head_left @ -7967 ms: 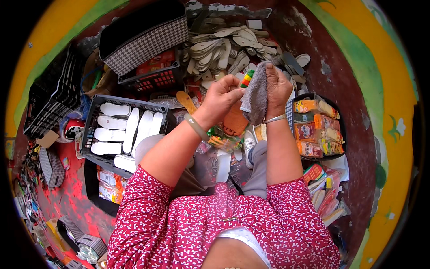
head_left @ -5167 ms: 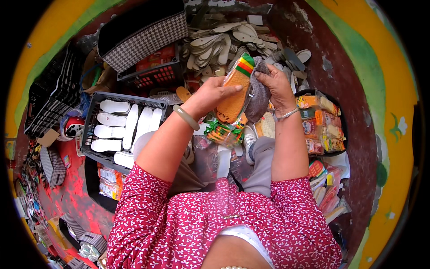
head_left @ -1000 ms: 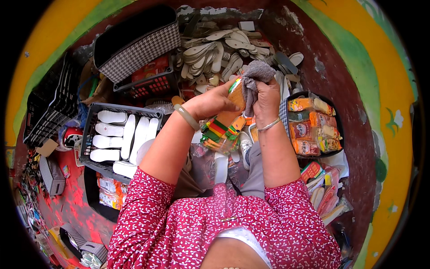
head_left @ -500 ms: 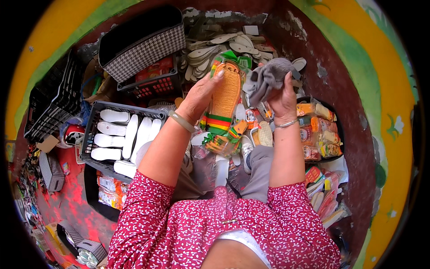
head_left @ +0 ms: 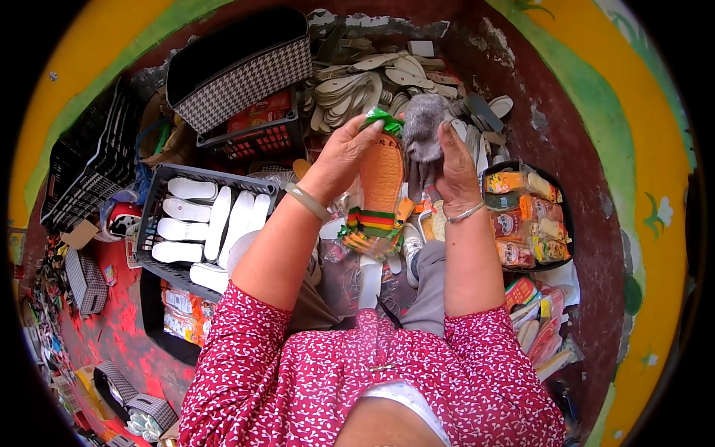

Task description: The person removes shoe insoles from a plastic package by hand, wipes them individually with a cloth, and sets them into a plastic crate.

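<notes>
My left hand [head_left: 341, 158] pinches the green upper end of a clear plastic pack of insoles [head_left: 381, 175]. The pack hangs upright, showing a tan-orange textured sole, with a green, yellow and red striped band near its bottom. Close to its right side, my right hand [head_left: 456, 173] is closed on a crumpled grey cloth [head_left: 424, 128]. The cloth bunches up above the fingers, and its lower part droops beside the pack. Some fingers of both hands are hidden behind what they hold.
A black crate [head_left: 160, 223] of white insoles stands at the left. Loose insoles [head_left: 350, 93] are heaped at the back, beside a houndstooth bin [head_left: 246, 86]. At the right is a black basket [head_left: 570, 223] of packaged insoles, with more packs [head_left: 536, 320] nearer me.
My left hand has shifted up to the pack's green top, and the pack sits slightly lower. The cloth and my right hand have moved left, closer to the pack.
</notes>
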`<state>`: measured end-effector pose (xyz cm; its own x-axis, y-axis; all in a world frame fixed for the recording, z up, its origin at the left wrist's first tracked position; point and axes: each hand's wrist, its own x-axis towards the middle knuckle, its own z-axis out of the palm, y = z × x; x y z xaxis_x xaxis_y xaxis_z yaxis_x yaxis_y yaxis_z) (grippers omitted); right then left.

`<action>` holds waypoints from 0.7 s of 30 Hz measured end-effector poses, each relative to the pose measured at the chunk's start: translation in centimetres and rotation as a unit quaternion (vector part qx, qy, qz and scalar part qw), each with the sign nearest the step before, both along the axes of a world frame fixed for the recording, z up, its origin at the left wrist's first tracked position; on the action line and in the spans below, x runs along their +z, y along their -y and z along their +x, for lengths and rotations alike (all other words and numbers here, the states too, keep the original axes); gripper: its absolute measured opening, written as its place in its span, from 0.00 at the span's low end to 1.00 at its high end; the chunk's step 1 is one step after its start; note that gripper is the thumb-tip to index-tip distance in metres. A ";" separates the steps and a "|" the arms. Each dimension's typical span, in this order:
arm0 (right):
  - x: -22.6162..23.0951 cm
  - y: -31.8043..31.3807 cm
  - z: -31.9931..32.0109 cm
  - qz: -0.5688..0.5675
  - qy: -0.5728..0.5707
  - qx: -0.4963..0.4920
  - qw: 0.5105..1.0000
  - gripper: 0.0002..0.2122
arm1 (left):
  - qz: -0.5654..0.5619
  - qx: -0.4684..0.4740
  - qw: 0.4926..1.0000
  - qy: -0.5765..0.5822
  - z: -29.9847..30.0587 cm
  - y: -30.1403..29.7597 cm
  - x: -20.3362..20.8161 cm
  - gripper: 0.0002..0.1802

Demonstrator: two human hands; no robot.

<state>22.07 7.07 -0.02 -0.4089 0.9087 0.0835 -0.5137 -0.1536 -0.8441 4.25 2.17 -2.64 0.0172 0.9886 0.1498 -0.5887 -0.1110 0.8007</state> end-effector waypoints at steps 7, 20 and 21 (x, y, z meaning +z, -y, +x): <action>0.3 -0.9 1.1 -0.070 -0.046 -0.043 0.996 0.16 | -0.039 0.084 0.996 -0.004 -0.9 0.0 0.3 0.11; -3.5 3.3 -5.5 0.523 0.426 -0.258 0.691 0.19 | -0.097 -0.032 0.973 0.205 1.7 0.2 -0.4 0.15; -3.7 2.6 -5.5 0.503 0.418 -0.270 0.706 0.18 | -0.099 -0.038 0.971 0.214 1.9 0.2 -0.6 0.15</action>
